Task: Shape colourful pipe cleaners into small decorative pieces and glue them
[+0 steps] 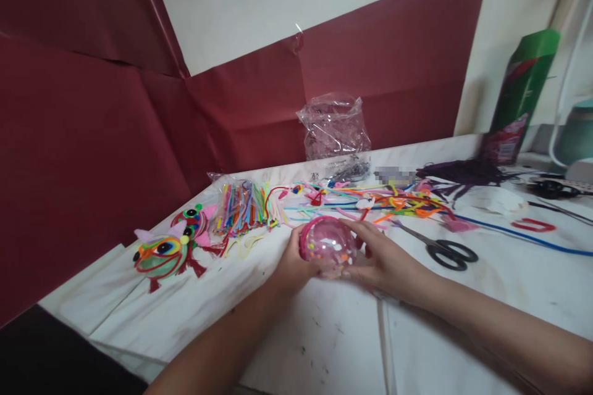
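Head view: a clear, pink-tinted round plastic piece with a bright pink edge [328, 247] is being held above the near part of a white marbled bench [324, 333]. By the left grip [295, 262], its pink-edged side is being clasped, with the fingers curved around it. By the right grip [382, 256], the opposite side is being held, the fingers partly spread and the thumb placed low. Small white and orange spots are being seen through or on the piece; which of these cannot be told.

To the right, scissors with black handles [449, 254] are being kept on the bench near the right grip. Behind the hands, loose multicoloured fuzzy stems [407, 203] are being left scattered. To the left, a bundle of multicoloured stems in clear plastic [243, 208] is being laid, and beside it a round, big-eyed figure with red tassels [162, 256] is being displayed, partly covering a similar pink-eared figure [200, 222]. Farther back, a crumpled transparent bag [337, 129] is being stood before dark red sheeting [380, 68].
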A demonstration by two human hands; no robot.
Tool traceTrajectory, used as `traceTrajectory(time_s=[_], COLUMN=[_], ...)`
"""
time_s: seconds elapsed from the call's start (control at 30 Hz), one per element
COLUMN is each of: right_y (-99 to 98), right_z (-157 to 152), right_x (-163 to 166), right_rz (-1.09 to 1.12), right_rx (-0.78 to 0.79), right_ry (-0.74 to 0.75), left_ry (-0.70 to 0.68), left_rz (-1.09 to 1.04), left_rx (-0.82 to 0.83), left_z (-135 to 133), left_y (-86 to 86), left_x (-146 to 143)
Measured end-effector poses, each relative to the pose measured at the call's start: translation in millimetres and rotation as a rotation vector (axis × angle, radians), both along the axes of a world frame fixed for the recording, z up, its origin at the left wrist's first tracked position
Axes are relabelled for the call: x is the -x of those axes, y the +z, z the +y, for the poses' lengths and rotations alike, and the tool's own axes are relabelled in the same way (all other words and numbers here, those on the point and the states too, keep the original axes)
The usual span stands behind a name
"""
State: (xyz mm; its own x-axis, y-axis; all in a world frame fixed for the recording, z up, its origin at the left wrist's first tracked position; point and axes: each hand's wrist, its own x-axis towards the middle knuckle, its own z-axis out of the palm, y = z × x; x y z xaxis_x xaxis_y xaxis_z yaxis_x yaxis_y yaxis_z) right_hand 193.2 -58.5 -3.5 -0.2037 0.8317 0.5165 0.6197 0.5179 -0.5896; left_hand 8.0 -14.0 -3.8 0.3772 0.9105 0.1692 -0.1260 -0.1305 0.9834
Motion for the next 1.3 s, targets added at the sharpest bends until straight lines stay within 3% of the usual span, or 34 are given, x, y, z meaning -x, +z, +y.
traceTrajectory(time_s=[0.1, 0.23, 0.33, 0.43, 0.53, 0.67, 0.9, 0.97, 1.03, 1.2, 1.3], right_y=[15.8, 54.8, 66.8, 48.5, 15.7, -11.1, -11.6, -10.8, -9.3, -4.7, -4.2], right_z=[1, -2, -17, -42, -64, -72, -67, -64, -61, -66, -76], right_x=[-13, -41, -58, -62, -58, -52, -56, -76, -109, -213, -255], right_rz=[0.028, 0.107, -0.007, -0.325, -0.586, -0.568, -0.477, -0.476, -0.45, -0.443, -0.46], right_rx=[-0.001, 0.02, 0.119, 0.206, 0.167, 0.112, 0.006, -0.106, -0.158, -0.101, -0.038], right_ry=[-0.041, -0.199, -0.18, -0.073, -0.147, -0.294, -0.224, -0.239, -0.353, -0.58, -0.631], left_ry=[0.05, 0.108, 0.145, 0.15, 0.18, 0.224, 0.253, 0.252, 0.267, 0.215, 0.167], left_rz=[-0.049, -0.134, -0.164, -0.151, -0.089, -0.012, -0.158, -0.196, -0.209, -0.224, -0.246], left_rx=[0.119, 0.187, 0.223, 0.23, 0.179, 0.112, 0.061, 0.067, 0.072, 0.074, 0.063], left_z=[7, 21, 26, 26, 26, 28, 33, 36, 38, 43, 44], left_y=[-0.8, -0.6, 0.2, 1.3, 2.2, 3.0, -1.6, -4.2, -5.8, -8.1, -11.4], left_x=[2, 8, 11, 11, 10, 10, 13, 15, 17, 17, 17])
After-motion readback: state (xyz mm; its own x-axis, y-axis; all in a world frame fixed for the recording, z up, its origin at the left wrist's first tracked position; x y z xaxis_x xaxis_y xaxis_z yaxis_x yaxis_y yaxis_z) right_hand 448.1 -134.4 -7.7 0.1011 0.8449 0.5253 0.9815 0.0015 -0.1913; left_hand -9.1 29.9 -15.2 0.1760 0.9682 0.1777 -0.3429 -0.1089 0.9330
